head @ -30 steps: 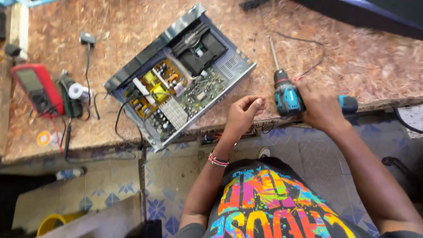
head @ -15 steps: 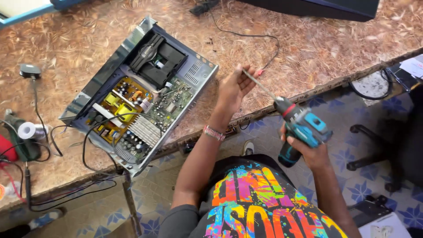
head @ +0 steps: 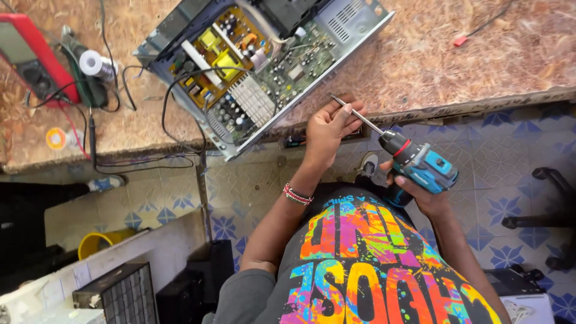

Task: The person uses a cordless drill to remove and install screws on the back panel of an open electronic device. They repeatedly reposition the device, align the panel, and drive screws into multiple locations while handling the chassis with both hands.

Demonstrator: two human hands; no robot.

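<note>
My right hand (head: 420,195) grips the handle of a blue cordless drill (head: 420,165) held off the bench edge, its long bit (head: 355,112) pointing up-left. My left hand (head: 327,129) is at the bit, fingers pinching its shaft near the tip. Just left of the bit's tip lies an opened electronics chassis (head: 354,27) on the wooden workbench (head: 456,66), its green and yellow circuit boards (head: 240,66) exposed, one corner overhanging the bench edge.
A red multimeter (head: 33,57) with leads, a solder spool (head: 96,63) and a tape roll (head: 57,138) sit at the bench's left. A black cable (head: 180,90) loops over the chassis. Below are patterned floor tiles, a yellow bucket (head: 96,243) and a chair base (head: 549,219).
The view shifted, with the chassis now higher in view. The drill was lifted off the bench and brought toward my body; my left hand came off the bench edge and now pinches the bit.
</note>
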